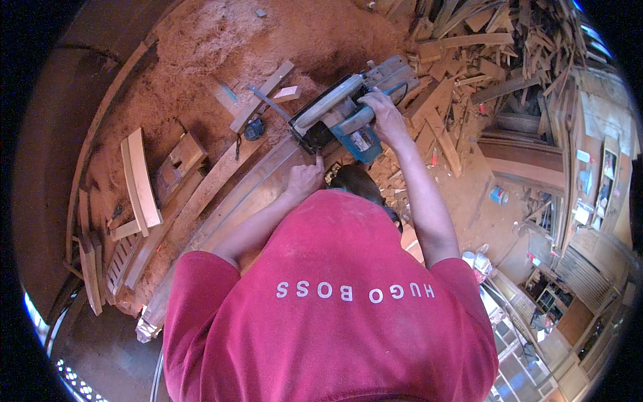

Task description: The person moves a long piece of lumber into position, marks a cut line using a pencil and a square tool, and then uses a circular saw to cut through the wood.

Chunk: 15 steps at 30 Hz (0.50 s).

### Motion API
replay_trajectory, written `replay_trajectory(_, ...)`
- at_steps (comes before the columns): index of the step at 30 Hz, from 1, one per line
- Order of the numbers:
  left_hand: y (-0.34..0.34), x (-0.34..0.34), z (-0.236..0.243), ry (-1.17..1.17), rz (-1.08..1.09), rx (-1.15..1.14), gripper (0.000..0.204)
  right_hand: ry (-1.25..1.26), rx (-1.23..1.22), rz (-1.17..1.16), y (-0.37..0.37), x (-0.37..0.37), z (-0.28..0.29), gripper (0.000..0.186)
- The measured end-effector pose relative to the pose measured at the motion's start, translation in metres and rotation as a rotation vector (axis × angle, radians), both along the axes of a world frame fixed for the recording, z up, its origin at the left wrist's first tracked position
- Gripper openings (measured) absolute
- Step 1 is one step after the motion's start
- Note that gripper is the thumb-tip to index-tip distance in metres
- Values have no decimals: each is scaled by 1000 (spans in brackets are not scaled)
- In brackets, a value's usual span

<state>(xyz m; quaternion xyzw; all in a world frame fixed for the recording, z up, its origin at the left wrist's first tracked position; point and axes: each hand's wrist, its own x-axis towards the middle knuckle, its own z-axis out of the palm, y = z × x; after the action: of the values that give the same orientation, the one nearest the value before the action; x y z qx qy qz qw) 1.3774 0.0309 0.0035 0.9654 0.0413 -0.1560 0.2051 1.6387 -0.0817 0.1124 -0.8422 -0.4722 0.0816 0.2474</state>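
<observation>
A blue-green and grey circular saw [360,139] lies tilted across the far end of the bench. My right hand [387,114] is wrapped round its handle. My left hand [305,178] is beside the front edge of the saw, with the index finger stretched toward it and the other fingers curled. Nothing shows in this hand, though its underside is hidden. A long flat board [251,194] runs from under the saw toward the lower left, close to my left forearm.
Left of the board lie a dark blue tape measure [254,129], a narrow wooden strip [262,96] and a pale jointed wooden piece [137,174]. Reddish sawdust [221,40] covers the far area. Offcuts [499,40] are heaped at the far right.
</observation>
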Motion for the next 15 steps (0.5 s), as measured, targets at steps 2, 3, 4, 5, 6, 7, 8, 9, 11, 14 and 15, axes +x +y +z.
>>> replay_trajectory(2, 4, 1, 4, 27, 19, -36, 52, 2, 19, -2, 1, -1, 0, 43)
replay_trajectory(3, 3, 2, 6, 94, 63, -73, 57, -1, 23, -6, 1, -2, 0, 42)
replay_trajectory(4, 1, 7, 14, 160, 104, -114, 61, -4, 23, -13, 1, -2, 1, 42)
replay_trajectory(5, 0, 11, 21, 227, 145, -154, 66, -6, 21, -14, 1, -2, 1, 41)
replay_trajectory(6, 1, 12, 25, 242, 187, -182, 71, -9, 20, -14, 1, -2, 1, 40)
replay_trajectory(7, 1, 13, 28, 257, 232, -210, 75, -11, 18, -11, 1, -2, 1, 40)
replay_trajectory(8, 1, 13, 32, 272, 278, -239, 79, -14, 8, -9, 1, -2, 1, 39)
replay_trajectory(9, 1, 15, 35, 287, 277, -244, 80, -16, -2, -8, 1, -2, 1, 39)
replay_trajectory(11, 3, 18, 41, 313, 270, -252, 81, -18, -7, -9, -1, -1, -2, 39)
replay_trajectory(14, 2, 17, 36, 333, 318, -294, 82, -15, 6, -9, -1, 0, -5, 40)
replay_trajectory(15, 1, 17, 33, 332, 338, -301, 82, -14, 9, -10, 0, 0, -5, 40)
